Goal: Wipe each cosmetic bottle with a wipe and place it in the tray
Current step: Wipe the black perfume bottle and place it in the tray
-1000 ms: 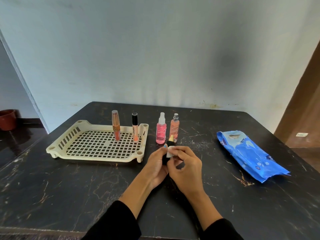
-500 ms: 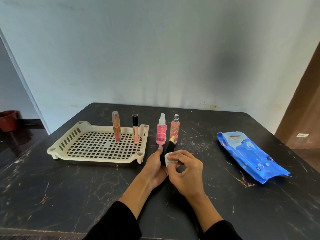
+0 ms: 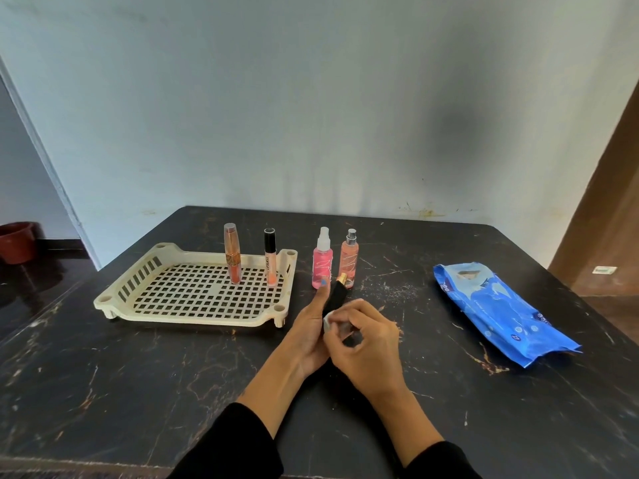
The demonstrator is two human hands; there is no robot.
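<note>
Spanning nearly the whole lower view, dark table [image 3: 138,375] has its far edge against the wall [image 3: 311,98] at 12 o'clock and its near edge under the sleeves at 6. Open tabletop lies at 7–8 o'clock in front of the tray and at 4–5 o'clock below the wipe pack; a bare strip also sits between hands and pack. Wipe pack [image 3: 498,305], blue, lies flat at 3 o'clock, long axis running 11 to 5, well apart from the hands. Tray [image 3: 121,292], cream, slotted, at 10 o'clock, its right rim near the left hand. Two tubes stand upright in its far right part: orange tube [image 3: 232,254] and black-capped tube [image 3: 270,257]. Just right of the tray, on the table, pink spray [image 3: 322,259] and peach spray [image 3: 349,258] stand upright, side by side.

Left hand [image 3: 311,326] grips black bottle [image 3: 337,295] at centre, above the table; long axis tilts toward 1 o'clock, gold tip up and away, just in front of the sprays. Right hand [image 3: 366,340] pinches white wipe [image 3: 328,318] against the bottle's lower body.

Versus a second ago: wipe has slid from near the gold tip down to the lower body, more black showing. Everything else unmoved.
</note>
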